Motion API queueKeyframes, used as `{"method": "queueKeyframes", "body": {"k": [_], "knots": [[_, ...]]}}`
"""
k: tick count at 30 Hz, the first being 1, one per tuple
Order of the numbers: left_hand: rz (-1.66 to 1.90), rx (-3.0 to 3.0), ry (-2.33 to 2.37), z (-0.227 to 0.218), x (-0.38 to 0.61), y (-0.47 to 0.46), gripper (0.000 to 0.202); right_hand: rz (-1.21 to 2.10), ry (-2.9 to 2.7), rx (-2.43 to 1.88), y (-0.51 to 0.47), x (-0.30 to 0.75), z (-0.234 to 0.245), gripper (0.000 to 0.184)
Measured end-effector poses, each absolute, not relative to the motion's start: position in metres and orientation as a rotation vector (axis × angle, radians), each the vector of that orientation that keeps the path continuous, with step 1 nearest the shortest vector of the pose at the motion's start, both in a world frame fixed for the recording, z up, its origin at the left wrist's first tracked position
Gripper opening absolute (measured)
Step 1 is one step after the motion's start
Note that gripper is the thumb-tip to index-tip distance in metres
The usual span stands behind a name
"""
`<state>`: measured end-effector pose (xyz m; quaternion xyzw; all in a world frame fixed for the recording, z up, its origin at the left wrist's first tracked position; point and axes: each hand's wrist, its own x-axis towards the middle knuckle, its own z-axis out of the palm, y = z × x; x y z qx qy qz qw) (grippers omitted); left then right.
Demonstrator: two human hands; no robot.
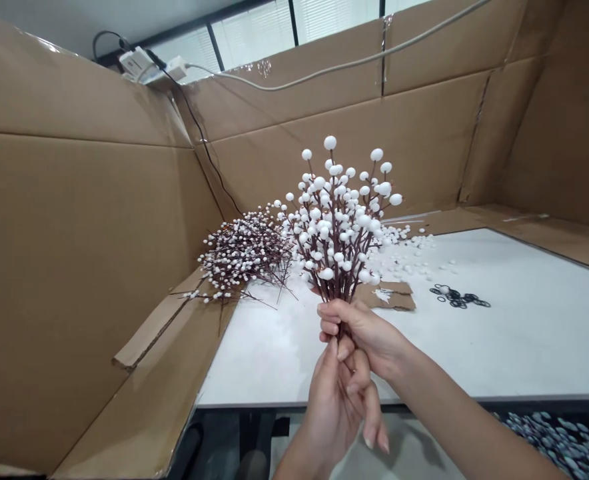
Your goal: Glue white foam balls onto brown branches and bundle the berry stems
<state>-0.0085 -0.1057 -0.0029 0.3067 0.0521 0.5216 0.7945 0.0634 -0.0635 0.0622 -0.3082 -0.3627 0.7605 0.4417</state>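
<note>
My right hand (359, 337) wraps around the brown stems of a bunch of artificial white-berry sprays (332, 227), held upright just below the berries. My left hand (337, 407) sits under it, its fingers closed on the lower stem ends (343, 333). Behind the bunch, a heap of similar sprays (244, 257) lies on the far left of the white table (499, 347). Loose white berries (404, 257) are scattered beyond the bunch. A small heap of black rubber rings (457, 298) lies to the right, with a torn cardboard scrap (387, 295) near my hands.
Cardboard walls (74, 267) surround the table on the left and back. A grey cable (354, 63) runs along their top, and a power adapter (137, 65) sits at the far corner. Below the table's front edge, a dark surface holds many pale-blue items (554, 443).
</note>
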Motion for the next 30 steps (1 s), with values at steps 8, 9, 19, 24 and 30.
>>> {"method": "queueKeyframes", "body": {"k": [8, 9, 19, 24, 30], "knots": [[1.176, 0.566, 0.329, 0.005, -0.007, -0.11, 0.035, 1.828, -0.999, -0.774, -0.065, 0.064, 0.056, 0.027], [1.176, 0.556, 0.354, 0.007, -0.007, -0.111, 0.034, 1.827, -1.011, -0.777, -0.065, 0.065, 0.057, 0.027], [1.262, 1.284, 1.193, 0.008, -0.039, -0.113, 0.037, 1.816, -1.035, -0.715, -0.059, 0.07, 0.058, 0.028], [1.35, 1.13, 0.969, 0.018, -0.062, -0.092, 0.041, 1.82, -1.104, -0.733, -0.063, 0.067, 0.057, 0.029], [1.118, 0.969, 0.772, 0.038, -0.047, -0.078, 0.056, 1.706, -1.214, -0.842, -0.065, 0.061, 0.04, 0.019]]}}
